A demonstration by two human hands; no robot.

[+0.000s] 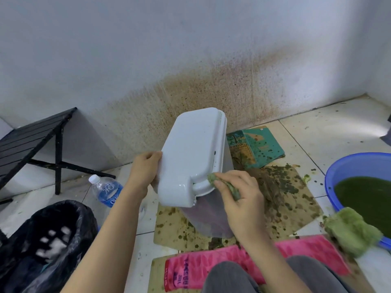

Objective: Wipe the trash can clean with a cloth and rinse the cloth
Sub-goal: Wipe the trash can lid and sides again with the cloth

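Head view: the right hand [237, 199] has its grip clamped on a green-stained cloth [212, 178]. The fingers curl round the wad and press it to the near right edge of the white lid [190, 155]. The left hand [146, 170] has its grip closed on the lid's left edge, fingers wrapped over the rim. The trash can [209, 220], grey-bodied under that lid, sits between the two hands on splattered cardboard [285, 193] laid over the tiled floor [317, 132]. Just this side of it lies a pink towel [211, 265]. Off to the right is a blue basin [336, 176] of dark green water [364, 197], with a second green cloth [351, 231] draped over its near rim. On the left are a water bottle [105, 189] and a black bin bag [42, 240]. Behind the can, the wall [211, 81] is speckled brown.
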